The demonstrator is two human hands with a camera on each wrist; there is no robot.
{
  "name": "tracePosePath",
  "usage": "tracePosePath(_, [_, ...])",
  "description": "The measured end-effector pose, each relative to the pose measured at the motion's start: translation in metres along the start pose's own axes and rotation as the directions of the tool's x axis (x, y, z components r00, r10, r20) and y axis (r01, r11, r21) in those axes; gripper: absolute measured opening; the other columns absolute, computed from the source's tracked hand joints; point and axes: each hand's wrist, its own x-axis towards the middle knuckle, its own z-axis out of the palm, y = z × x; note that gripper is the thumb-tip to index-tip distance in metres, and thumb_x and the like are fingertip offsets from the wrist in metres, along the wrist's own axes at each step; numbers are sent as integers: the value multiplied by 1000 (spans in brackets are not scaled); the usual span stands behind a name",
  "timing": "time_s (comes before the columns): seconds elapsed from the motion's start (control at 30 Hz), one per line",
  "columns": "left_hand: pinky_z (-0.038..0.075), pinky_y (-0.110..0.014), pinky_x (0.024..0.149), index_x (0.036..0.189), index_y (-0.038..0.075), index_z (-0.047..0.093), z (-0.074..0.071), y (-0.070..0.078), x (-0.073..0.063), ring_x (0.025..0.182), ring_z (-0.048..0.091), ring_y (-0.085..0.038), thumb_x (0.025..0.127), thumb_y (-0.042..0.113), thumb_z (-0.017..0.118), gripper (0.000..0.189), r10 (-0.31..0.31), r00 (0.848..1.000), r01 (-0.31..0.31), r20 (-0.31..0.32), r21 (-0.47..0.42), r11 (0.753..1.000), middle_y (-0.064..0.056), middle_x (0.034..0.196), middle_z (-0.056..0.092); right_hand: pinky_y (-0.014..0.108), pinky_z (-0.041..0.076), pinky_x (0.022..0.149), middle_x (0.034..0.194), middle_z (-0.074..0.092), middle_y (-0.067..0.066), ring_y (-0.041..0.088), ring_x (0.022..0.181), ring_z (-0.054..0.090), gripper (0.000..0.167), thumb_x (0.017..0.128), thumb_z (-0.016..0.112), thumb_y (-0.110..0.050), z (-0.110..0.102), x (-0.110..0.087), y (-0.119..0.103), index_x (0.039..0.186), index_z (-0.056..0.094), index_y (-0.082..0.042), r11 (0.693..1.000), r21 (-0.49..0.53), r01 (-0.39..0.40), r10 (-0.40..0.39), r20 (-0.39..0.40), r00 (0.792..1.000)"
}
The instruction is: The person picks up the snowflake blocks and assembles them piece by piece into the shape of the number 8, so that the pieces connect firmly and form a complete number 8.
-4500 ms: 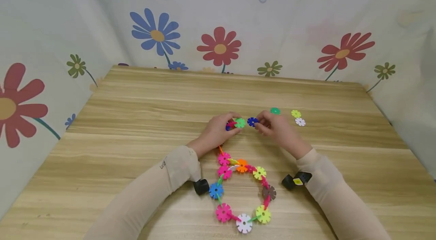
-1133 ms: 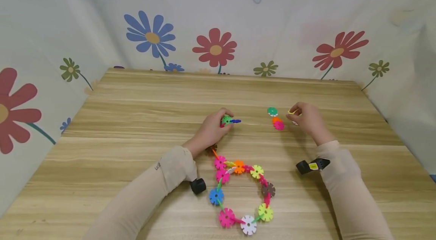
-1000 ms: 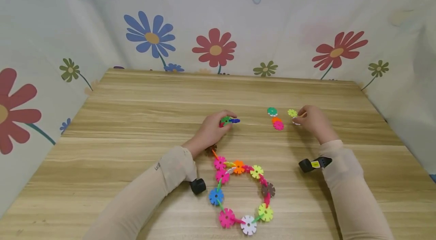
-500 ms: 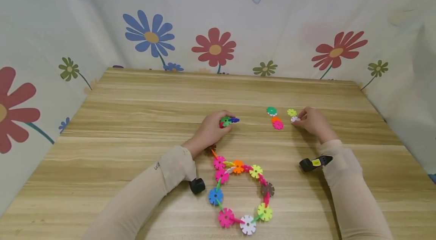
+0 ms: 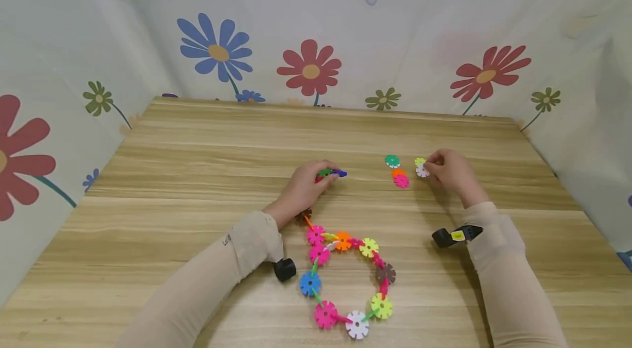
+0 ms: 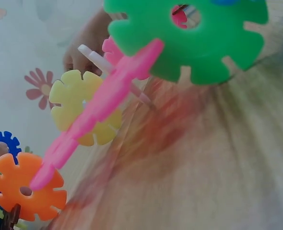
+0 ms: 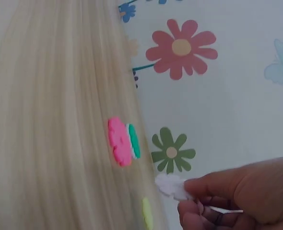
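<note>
1. Since half a second ago the right hand [image 5: 451,173] has lifted the white disc [image 5: 422,170] off the table [image 5: 197,172]; its edge now stands tilted at the fingertips, where before it lay flat just left of them.
2. That disc sits right of centre in the head view, pinched between the curled thumb and fingertips. In the right wrist view the white disc [image 7: 170,186] pokes out left of the fingers [image 7: 199,189], at the lower right of the frame.
3. One yellow-green disc [image 5: 419,161] lies flat just above the white one, partly hidden by it; whether they touch I cannot tell.
4. Further left lie three loose discs: one green disc [image 5: 392,161], one orange disc [image 5: 398,173] and one pink disc [image 5: 401,180], the pink overlapping the orange.
5. The left hand [image 5: 302,190], at the centre of the frame, has its fingers curled round the chain end [image 5: 332,173], where green and dark blue pieces stick out past the fingertips.
6. From that hand one chain [image 5: 345,276] of joined discs runs down to a loop at the lower centre. In the loop I count ten flat discs: three pink, two yellow-green, one orange, one blue, one brown and one white, plus one partly hidden.
7. One black wrist camera [image 5: 285,269] sits under the left sleeve, and another, the right camera [image 5: 449,236], under the right.
</note>
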Motion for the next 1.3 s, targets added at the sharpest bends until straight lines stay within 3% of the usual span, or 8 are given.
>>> tracePosePath(0.1, [47,-24,65,118,15,66,0,0,0,67,60,-9,96,25,57,25,1,1000,-1,11,-10,1000,-7,96,65,25,46,57,86,57,15,17,66,54,25,100,51,-16,2,-2,-11,110,50,6,996,73,50,-51,19,999])
tracePosePath(0.27, [49,-27,72,116,15,68,0,0,-1,74,60,-11,96,26,58,25,12,1000,-12,12,-4,1000,-7,101,67,26,51,54,77,60,12,13,59,56,23,102,46,-14,15,-5,-29,111,44,6,965,231,127,-146,63,987])
tracePosePath(0.37, [50,-33,84,114,14,69,2,-1,-1,86,61,-16,96,26,58,24,23,1000,-23,8,-1,1000,-6,110,68,29,53,55,72,62,11,10,56,57,21,101,47,-11,26,-7,-39,111,44,7,927,337,163,-207,100,973])
tracePosePath(0.53, [48,-41,97,112,13,71,2,0,-3,109,62,-25,95,25,60,24,20,1000,-20,8,8,1000,-8,118,68,31,57,59,82,66,25,11,59,63,25,98,52,-7,41,-12,-55,115,46,11,850,496,180,-287,150,946])
tracePosePath(0.7, [47,-41,98,112,13,72,2,2,-3,114,61,-26,95,25,60,23,19,1000,-20,16,21,1000,-7,119,68,33,58,60,86,66,31,13,61,66,26,96,55,-6,53,-16,-65,115,50,12,826,519,221,-342,149,928])
tracePosePath(0.97, [48,-41,98,108,12,72,3,3,-4,113,62,-25,93,23,63,21,68,998,-68,18,20,998,-8,118,68,34,57,56,81,65,33,10,56,63,22,96,55,-2,65,-19,-73,111,52,13,799,536,273,-407,147,902])
tracePosePath(1.3, [51,-38,89,107,12,72,7,2,-5,102,64,-22,94,22,62,19,117,993,-117,14,33,993,-7,110,70,28,55,54,77,65,29,9,56,62,19,96,54,-2,72,-22,-76,108,54,13,800,518,303,-419,120,900])
